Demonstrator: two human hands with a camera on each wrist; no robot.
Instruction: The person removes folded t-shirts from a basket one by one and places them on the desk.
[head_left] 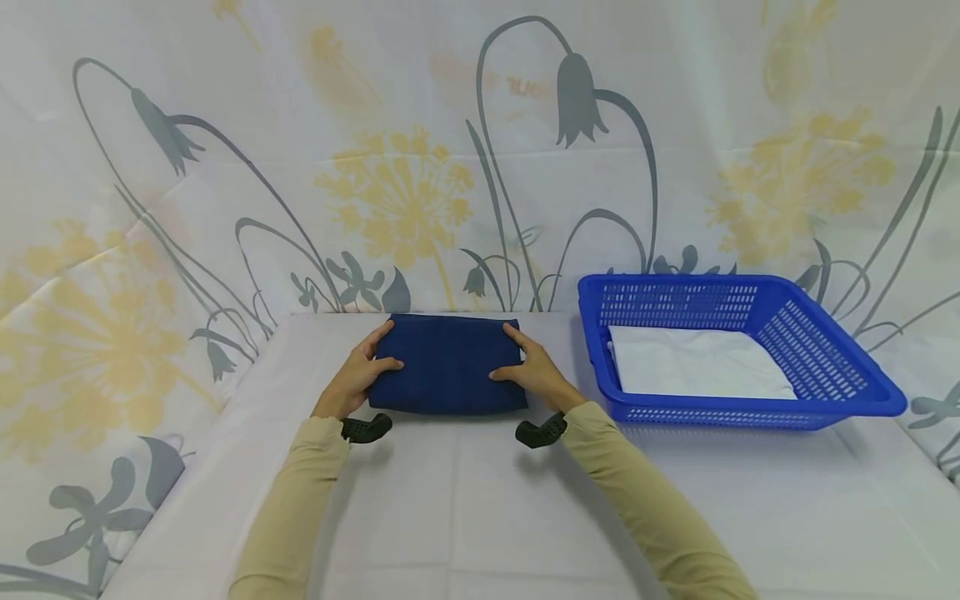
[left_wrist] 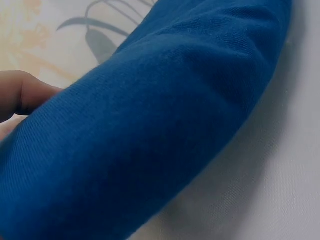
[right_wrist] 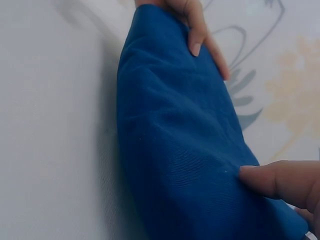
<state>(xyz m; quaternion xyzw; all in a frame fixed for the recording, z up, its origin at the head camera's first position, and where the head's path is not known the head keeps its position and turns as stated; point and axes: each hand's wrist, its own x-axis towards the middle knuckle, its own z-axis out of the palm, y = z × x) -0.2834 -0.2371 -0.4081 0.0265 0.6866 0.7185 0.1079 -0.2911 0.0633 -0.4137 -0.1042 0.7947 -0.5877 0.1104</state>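
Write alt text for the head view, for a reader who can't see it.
A person's left hand and right hand grip opposite ends of a dark blue cloth bundle at a white-covered surface. To the right, a blue perforated basket holds white cloth. Behind hangs a pale backdrop with gray and yellow flowers.

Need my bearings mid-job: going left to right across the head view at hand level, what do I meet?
Left hand → dark blue cloth → right hand → blue basket with a white cloth lying in it.
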